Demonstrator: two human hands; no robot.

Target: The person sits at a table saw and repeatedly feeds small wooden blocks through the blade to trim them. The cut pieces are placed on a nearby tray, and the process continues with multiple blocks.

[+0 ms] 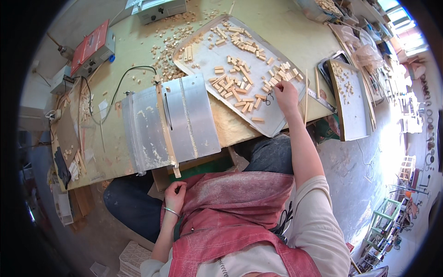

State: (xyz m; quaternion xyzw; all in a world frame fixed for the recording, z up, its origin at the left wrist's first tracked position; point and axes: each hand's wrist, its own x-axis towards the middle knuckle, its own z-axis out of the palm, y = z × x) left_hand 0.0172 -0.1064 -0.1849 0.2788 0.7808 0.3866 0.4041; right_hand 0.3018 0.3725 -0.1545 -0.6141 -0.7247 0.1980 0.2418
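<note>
Many small pale wooden blocks (pixel 224 85) lie scattered and in loose clusters on a grey metal tray (pixel 217 60), set at a slant on the workbench. My right hand (pixel 287 96) reaches over the tray's right side, its fingers pinched together on a wooden block at a short row; the fingers partly hide it. My left hand (pixel 175 197) is low by my red apron (pixel 230 191), just below the end of a wooden strip (pixel 167 124). Its fingers are curled closed, and anything inside them is hidden. The strip lies across a silver metal plate (pixel 203 115).
Loose offcuts (pixel 168 57) and sawdust cover the bench (pixel 304 41) left of the tray. A red-topped box (pixel 92 48) with a black cable stands far left. At right, a shallow wood-framed tray (pixel 353 115) holds small pieces. A dark glove (pixel 62 166) hangs at the bench's left edge.
</note>
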